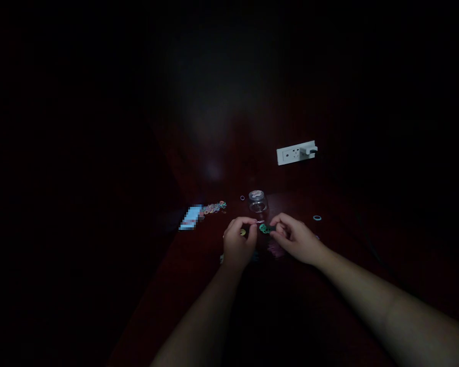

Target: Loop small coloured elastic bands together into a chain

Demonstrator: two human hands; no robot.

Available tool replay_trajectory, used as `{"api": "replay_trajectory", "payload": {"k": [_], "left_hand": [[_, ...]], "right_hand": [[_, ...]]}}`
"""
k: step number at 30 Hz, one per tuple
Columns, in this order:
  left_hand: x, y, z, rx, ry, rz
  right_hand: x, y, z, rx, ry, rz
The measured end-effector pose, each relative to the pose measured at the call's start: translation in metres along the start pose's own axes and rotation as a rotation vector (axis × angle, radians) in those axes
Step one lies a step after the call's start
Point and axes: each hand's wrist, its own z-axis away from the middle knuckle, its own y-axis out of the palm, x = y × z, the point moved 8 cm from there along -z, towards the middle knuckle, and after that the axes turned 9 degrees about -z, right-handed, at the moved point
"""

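Observation:
My left hand (pixel 240 241) is closed in a pinch on a small pale pink hair tie (pixel 260 221), whose tip sticks out past the thumb and forefinger. Facing it, my right hand (pixel 296 238) has its thumb and forefinger apart, with nothing visible between them. Several green hair ties (pixel 264 229) lie between the two hands, close to my right fingertips. Below these is a bunch of purple-pink hair ties (pixel 276 250). A yellow one (pixel 243 232) shows beside my left palm, partly covered. Dim light blurs the finer details.
Behind my hands stands a clear jar (pixel 257 205) with something pale on top. A mixed pile of hair ties (pixel 214 208) lies left, beside a bright blurred-out rectangle (pixel 191 217). A single blue hair tie (pixel 317 217) rests at the right. A socket strip (pixel 296 153) sits behind.

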Motion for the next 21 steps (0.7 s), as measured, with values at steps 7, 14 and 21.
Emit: {"api": "replay_trajectory", "payload": {"k": [7,14,21], "left_hand": [[-0.009,0.003,0.001,0.09,0.165,-0.104],[-0.013,0.011,0.004,0.169,0.205,-0.074],[-0.017,0.011,0.006,0.182,0.218,-0.08]], "right_hand": [[-0.007,-0.002,0.001,-0.022,0.006,-0.085],[-0.008,-0.002,0.0,-0.012,0.017,-0.098],[-0.01,-0.003,0.001,-0.016,0.04,-0.066]]}}
